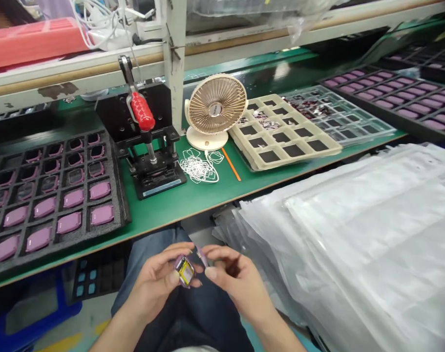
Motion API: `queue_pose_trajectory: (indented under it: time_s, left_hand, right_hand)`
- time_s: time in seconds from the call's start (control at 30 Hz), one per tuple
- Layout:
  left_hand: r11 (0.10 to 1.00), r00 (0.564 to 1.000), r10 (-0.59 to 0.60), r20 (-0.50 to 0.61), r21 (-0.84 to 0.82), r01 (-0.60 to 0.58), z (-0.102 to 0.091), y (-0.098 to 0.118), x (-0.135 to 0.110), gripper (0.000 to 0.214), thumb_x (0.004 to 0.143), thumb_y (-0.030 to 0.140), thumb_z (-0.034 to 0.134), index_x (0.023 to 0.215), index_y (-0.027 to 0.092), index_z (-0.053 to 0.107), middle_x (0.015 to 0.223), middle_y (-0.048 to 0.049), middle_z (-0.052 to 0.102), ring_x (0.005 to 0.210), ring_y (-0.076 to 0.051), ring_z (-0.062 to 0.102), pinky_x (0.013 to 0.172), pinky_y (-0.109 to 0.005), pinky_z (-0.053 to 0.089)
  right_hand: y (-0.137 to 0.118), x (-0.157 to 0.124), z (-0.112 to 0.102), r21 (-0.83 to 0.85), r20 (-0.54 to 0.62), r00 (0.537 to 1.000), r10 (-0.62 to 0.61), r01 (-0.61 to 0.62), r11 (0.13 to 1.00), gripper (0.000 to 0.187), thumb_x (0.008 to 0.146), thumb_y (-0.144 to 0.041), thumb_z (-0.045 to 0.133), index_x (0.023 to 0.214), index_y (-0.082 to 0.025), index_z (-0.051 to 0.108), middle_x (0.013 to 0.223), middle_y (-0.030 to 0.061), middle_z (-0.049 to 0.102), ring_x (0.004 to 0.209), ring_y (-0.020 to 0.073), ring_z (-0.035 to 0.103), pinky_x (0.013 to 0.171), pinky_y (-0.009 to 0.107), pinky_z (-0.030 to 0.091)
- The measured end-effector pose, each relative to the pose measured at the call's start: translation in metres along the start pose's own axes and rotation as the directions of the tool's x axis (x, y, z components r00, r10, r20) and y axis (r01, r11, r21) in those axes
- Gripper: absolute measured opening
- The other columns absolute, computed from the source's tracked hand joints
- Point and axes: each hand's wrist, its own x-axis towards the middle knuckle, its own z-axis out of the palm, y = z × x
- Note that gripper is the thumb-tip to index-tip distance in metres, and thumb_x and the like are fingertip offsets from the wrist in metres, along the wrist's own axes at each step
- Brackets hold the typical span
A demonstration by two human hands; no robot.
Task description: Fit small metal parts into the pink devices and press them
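Above my lap, my left hand grips an opened purple watch case, with a yellow-edged battery showing inside. Close beside it, my right hand pinches a thin purple back cover by its edge, tilted nearly upright. A small gap separates the cover from the case. Fingers of my left hand reach behind both parts, and the cover's inner face is mostly turned away.
On the green bench stand a black foam tray of purple watch parts, a red-handled toggle press, a fan, white cord, an orange stick and a cream tray. Plastic bags lie at right.
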Motion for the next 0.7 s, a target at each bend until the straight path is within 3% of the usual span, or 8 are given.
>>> queue_pose_trajectory:
  time_s: [0.1, 0.2, 0.33, 0.47, 0.7]
  left_hand:
    - [0.99, 0.986, 0.131, -0.102, 0.067, -0.125, -0.006, -0.003, 0.002, 0.04, 0.084, 0.032, 0.088, 0.123, 0.027, 0.082, 0.133, -0.0124, 0.066, 0.117, -0.029, 0.069, 0.096, -0.037, 0.06]
    - [0.963, 0.964, 0.238, -0.117, 0.156, -0.219, -0.012, -0.008, 0.002, 0.043, 0.083, 0.031, 0.089, 0.125, 0.028, 0.081, 0.125, -0.0114, 0.07, 0.118, -0.028, 0.069, 0.101, -0.036, 0.057]
    - [0.946, 0.963, 0.256, -0.084, 0.225, -0.232, -0.015, -0.009, 0.0, 0.045, 0.086, 0.027, 0.087, 0.13, 0.031, 0.079, 0.132, -0.012, 0.07, 0.123, -0.029, 0.068, 0.106, -0.039, 0.055]
    - [0.942, 0.966, 0.25, -0.068, 0.25, -0.226, -0.011, -0.005, -0.001, 0.044, 0.086, 0.03, 0.087, 0.13, 0.029, 0.079, 0.131, -0.0129, 0.069, 0.122, -0.03, 0.068, 0.106, -0.04, 0.056]
    - [0.929, 0.96, 0.268, -0.076, 0.284, -0.237, -0.007, -0.004, 0.003, 0.044, 0.085, 0.031, 0.088, 0.128, 0.03, 0.08, 0.128, -0.0126, 0.069, 0.119, -0.029, 0.069, 0.104, -0.039, 0.057]
  right_hand:
    - [-0.006, -0.004, 0.005, -0.313, 0.022, 0.954, -0.3, 0.291, 0.904, 0.014, 0.082, -0.032, 0.091, 0.093, -0.028, 0.084, 0.112, 0.0082, 0.078, 0.056, 0.0094, 0.057, 0.047, 0.023, 0.045]
    - [-0.006, -0.004, 0.013, -0.431, 0.126, 0.893, -0.433, 0.442, 0.786, 0.019, 0.088, -0.024, 0.086, 0.105, -0.033, 0.085, 0.114, 0.0074, 0.078, 0.074, 0.0178, 0.072, 0.05, 0.024, 0.053]
    - [-0.002, 0.001, 0.02, -0.463, 0.173, 0.853, -0.493, 0.512, 0.723, 0.02, 0.091, -0.023, 0.082, 0.108, -0.034, 0.085, 0.114, 0.0073, 0.078, 0.083, 0.0216, 0.076, 0.065, 0.032, 0.065]
    - [0.0, 0.004, 0.019, -0.463, 0.212, 0.822, -0.528, 0.56, 0.687, 0.024, 0.093, -0.019, 0.08, 0.113, -0.033, 0.083, 0.116, 0.0077, 0.077, 0.071, 0.0173, 0.073, 0.059, 0.03, 0.062]
    - [0.002, 0.007, 0.014, -0.463, 0.272, 0.772, -0.574, 0.628, 0.625, 0.035, 0.094, -0.015, 0.078, 0.123, -0.036, 0.079, 0.122, 0.0065, 0.075, 0.068, 0.0139, 0.07, 0.062, 0.03, 0.061]
